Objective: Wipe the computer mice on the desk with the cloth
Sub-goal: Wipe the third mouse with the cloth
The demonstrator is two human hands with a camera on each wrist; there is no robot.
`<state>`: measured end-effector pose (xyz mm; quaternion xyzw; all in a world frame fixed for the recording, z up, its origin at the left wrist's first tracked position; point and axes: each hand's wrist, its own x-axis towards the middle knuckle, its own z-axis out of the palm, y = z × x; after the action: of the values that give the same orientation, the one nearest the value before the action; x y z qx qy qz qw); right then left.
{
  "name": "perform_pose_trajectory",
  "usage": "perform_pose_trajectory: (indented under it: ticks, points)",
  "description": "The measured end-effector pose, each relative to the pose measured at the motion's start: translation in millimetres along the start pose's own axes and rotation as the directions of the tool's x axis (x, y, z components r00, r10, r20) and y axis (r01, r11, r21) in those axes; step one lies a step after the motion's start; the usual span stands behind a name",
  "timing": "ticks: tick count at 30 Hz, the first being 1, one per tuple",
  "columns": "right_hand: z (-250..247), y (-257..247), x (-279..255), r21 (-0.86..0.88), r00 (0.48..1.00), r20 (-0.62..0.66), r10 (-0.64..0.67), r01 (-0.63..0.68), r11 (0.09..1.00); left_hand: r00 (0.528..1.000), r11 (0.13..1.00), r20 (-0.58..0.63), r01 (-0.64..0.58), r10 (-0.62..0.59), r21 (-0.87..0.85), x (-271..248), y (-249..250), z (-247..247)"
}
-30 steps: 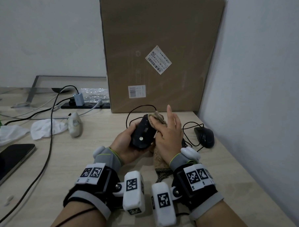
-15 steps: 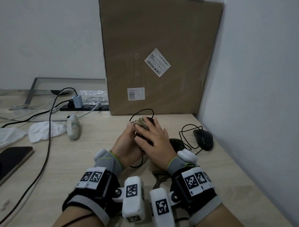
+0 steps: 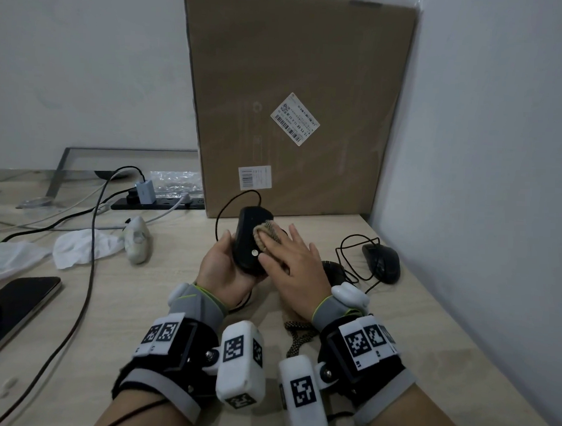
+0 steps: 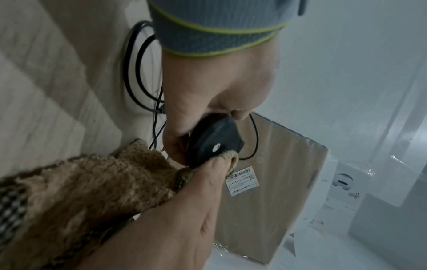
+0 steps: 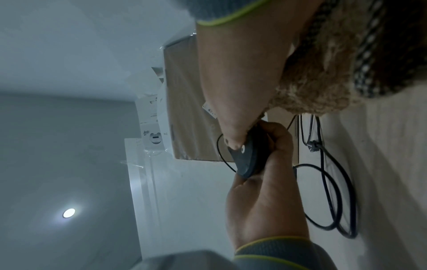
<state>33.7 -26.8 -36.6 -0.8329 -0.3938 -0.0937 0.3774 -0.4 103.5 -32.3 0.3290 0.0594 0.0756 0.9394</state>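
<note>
At the centre of the head view the left hand [image 3: 221, 268] grips a black wired mouse [image 3: 251, 240] clear of the desk [image 3: 160, 291], underside turned up, fingers curled round its body; the right hand [image 3: 295, 268] lies nearly flat against it, fingers extended, pressing a tan fleecy cloth [image 3: 267, 234] onto the base; the rest of the cloth trails down under that wrist. So one mouse is mid-wipe, and I judge the job part done at best; two more black mice wait at the right of the frame, one [image 3: 333, 270] half hidden behind the right hand, the other [image 3: 382, 264] near the wall with its cable looped; whether either is already wiped I cannot tell. A pale mouse-like thing [image 3: 137, 243] sits left of centre, beside a crumpled tissue [image 3: 85, 247].
</note>
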Motion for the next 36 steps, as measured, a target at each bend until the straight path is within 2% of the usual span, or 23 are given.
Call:
perform_pose_trajectory:
  ticks: [4,8,11,15,17,22,26,30,33,36]
  points:
    - [3.3,4.6,2.9,0.055,0.991,-0.080,0.109,-0.105,0.993,0.993,0.986,0.044,0.099,-0.105,0.131,-4.9,-4.0,3.2]
    - [7.4,8.9,4.0,0.212,0.976,-0.182,0.122,-0.082,0.974,0.984,0.961,0.107,0.114,-0.145,0.251,-6.3,-6.8,0.8]
    - [7.4,8.9,3.6,0.261,0.978,-0.172,0.121,-0.073,0.962,0.979,0.942,0.150,0.086,-0.141,0.325,-7.4,-8.1,0.3]
    - [7.0,5.7,1.3,0.201,0.996,-0.082,0.017,-0.001,0.980,0.983,0.948,0.172,0.008,-0.066,0.317,-8.5,-8.4,3.5]
    - [5.6,4.7,0.4,0.152,0.997,-0.069,-0.041,0.051,0.987,0.988,0.956,0.154,-0.019,-0.028,0.294,-6.6,-8.5,3.2]
    - [4.2,3.9,0.8,0.151,0.977,-0.193,-0.095,0.125,0.980,0.996,0.941,0.089,-0.033,0.003,0.337,-2.9,-7.4,0.4]
    - [-1.0,2.7,0.1,0.190,0.948,-0.317,-0.013,0.077,0.979,0.999,0.956,0.042,-0.030,0.018,0.293,-2.6,-2.4,-0.8]
    - [-6.4,1.9,-0.9,0.234,0.906,-0.419,0.051,0.053,0.971,0.999,0.942,-0.028,0.031,-0.023,0.334,-2.7,-2.7,0.8]
    - [-5.1,0.6,-1.5,0.277,0.903,-0.428,0.044,0.084,0.957,0.998,0.936,-0.053,0.062,-0.047,0.347,-1.6,-3.5,0.5]
    - [-1.9,0.8,-0.9,0.252,0.922,-0.387,-0.037,0.144,0.957,0.998,0.953,-0.031,0.060,-0.054,0.297,-1.1,-2.8,-0.7]
